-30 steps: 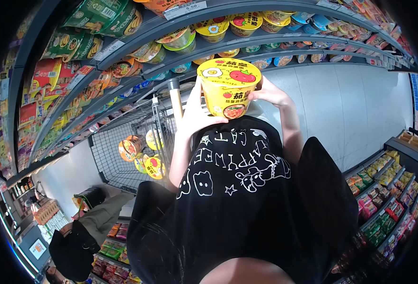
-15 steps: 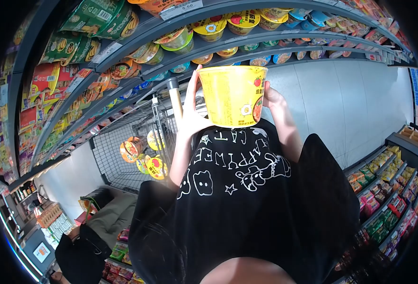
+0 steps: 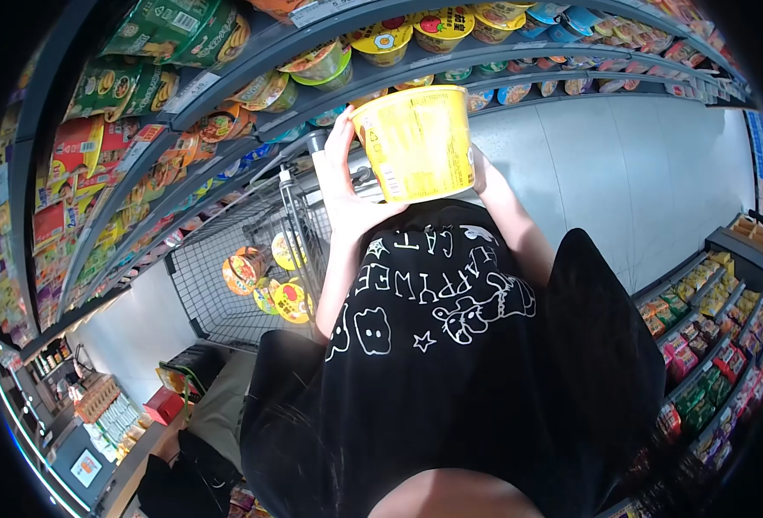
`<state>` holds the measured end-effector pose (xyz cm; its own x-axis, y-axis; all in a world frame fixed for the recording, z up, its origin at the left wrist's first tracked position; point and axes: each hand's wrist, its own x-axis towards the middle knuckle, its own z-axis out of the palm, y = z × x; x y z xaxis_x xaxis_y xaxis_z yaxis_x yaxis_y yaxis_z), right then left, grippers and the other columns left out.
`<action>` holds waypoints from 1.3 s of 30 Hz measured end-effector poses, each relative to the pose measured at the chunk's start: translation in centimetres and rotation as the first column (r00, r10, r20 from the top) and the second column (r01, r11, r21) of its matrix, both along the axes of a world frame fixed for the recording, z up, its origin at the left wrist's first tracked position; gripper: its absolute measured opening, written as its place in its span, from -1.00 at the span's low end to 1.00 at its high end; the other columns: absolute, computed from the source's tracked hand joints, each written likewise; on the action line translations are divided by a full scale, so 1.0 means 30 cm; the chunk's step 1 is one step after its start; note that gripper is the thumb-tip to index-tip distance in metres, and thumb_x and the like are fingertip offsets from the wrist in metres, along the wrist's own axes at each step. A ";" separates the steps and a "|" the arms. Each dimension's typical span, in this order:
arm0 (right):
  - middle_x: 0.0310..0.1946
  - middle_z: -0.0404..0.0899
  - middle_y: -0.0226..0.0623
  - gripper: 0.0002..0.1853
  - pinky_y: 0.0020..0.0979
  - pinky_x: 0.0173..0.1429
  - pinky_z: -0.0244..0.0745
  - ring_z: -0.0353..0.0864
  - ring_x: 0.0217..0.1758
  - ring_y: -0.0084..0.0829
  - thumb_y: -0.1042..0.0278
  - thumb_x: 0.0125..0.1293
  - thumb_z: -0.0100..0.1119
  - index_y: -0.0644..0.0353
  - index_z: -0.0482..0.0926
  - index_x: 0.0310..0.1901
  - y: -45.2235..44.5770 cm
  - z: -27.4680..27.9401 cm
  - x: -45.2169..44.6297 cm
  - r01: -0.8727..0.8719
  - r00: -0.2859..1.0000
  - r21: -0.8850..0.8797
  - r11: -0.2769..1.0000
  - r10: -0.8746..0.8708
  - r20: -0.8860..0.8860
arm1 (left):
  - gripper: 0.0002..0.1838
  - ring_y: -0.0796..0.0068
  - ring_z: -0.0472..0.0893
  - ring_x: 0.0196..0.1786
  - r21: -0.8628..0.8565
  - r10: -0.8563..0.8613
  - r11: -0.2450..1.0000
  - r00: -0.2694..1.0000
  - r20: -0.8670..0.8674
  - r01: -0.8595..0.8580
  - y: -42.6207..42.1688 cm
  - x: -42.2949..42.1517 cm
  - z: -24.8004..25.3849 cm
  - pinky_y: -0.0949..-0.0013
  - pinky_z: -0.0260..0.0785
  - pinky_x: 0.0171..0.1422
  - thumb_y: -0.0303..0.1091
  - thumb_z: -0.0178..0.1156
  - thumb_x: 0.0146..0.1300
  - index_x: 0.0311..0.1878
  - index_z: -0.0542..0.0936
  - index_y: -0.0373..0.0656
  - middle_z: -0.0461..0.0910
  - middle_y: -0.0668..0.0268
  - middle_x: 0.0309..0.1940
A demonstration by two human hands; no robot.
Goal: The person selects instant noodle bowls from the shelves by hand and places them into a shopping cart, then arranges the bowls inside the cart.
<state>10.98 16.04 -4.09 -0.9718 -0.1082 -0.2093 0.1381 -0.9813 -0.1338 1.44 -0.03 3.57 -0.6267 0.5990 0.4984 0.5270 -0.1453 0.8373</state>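
A yellow noodle tub (image 3: 416, 142) is held up in front of the chest, with its printed side and barcode facing me and its lid out of sight. My left hand (image 3: 343, 177) grips its left side, thumb along the bottom edge and fingers up the wall. On the right side my right hand (image 3: 482, 168) holds the tub, its fingers mostly hidden behind it. Beyond my left arm, a wire shopping cart (image 3: 204, 293) contains an orange noodle tub (image 3: 243, 269) and several yellow ones (image 3: 291, 302).
Shelves of noodle tubs (image 3: 381, 41) and packets curve along the top and left. A snack rack (image 3: 701, 345) stands at the lower right. Another person in a black hat (image 3: 187, 475) is at the lower left, near a red box (image 3: 164, 405).
The tub has been turned from its lid and front to its back label and barcode, and now sits slightly higher than half a second ago. The other person has shifted right in view.
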 end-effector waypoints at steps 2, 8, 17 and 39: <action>0.12 0.29 -0.22 -0.46 -0.33 0.21 0.19 0.28 0.17 -0.41 0.05 0.25 -0.13 0.22 0.18 0.17 0.014 -0.089 0.009 0.039 0.998 0.046 0.998 -0.042 0.056 | -0.01 0.14 0.22 0.20 -0.013 0.025 1.000 1.000 -0.010 -0.025 0.000 0.001 0.007 0.17 0.03 0.21 -0.06 0.40 -0.40 0.19 0.18 -0.17 0.18 0.02 0.18; 0.13 0.27 -0.21 -0.43 -0.28 0.21 0.19 0.28 0.17 -0.38 -0.02 0.25 -0.17 0.22 0.18 0.16 0.023 0.056 0.026 0.075 0.985 0.278 0.958 -0.115 0.130 | -0.06 0.13 0.17 0.23 -0.187 0.001 0.981 0.960 -0.281 -0.056 -0.022 -0.011 0.036 0.12 -0.02 0.25 -0.11 0.38 -0.39 0.18 0.21 -0.10 0.12 0.04 0.20; 0.12 0.27 -0.16 -0.18 -0.24 0.24 0.14 0.25 0.19 -0.30 -0.06 -0.02 0.20 0.23 0.11 0.18 0.026 -0.022 0.057 -0.002 0.996 0.247 0.969 0.022 -0.082 | -0.14 0.08 0.12 0.26 -0.295 -0.088 0.955 0.941 -0.325 -0.012 0.001 0.004 0.049 0.11 -0.03 0.27 -0.15 0.37 -0.33 0.15 0.26 -0.12 0.17 0.08 0.20; 0.10 0.28 -0.13 -0.16 -0.23 0.23 0.16 0.26 0.18 -0.28 0.03 -0.10 0.32 0.27 0.15 0.15 0.005 -0.039 0.053 0.118 0.993 0.094 0.989 -0.118 -0.011 | 0.31 0.15 0.05 0.30 -0.238 -0.206 0.945 0.974 0.098 0.224 0.011 0.006 -0.009 0.17 -0.09 0.33 -0.26 0.46 -0.40 0.31 -0.34 -0.12 -0.09 0.01 0.28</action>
<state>12.58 16.18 -5.26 -0.9779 0.0273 -0.2074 0.0210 -0.9737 -0.2271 1.61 0.29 3.28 -0.4976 0.8217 0.2778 0.4444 -0.0334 0.8952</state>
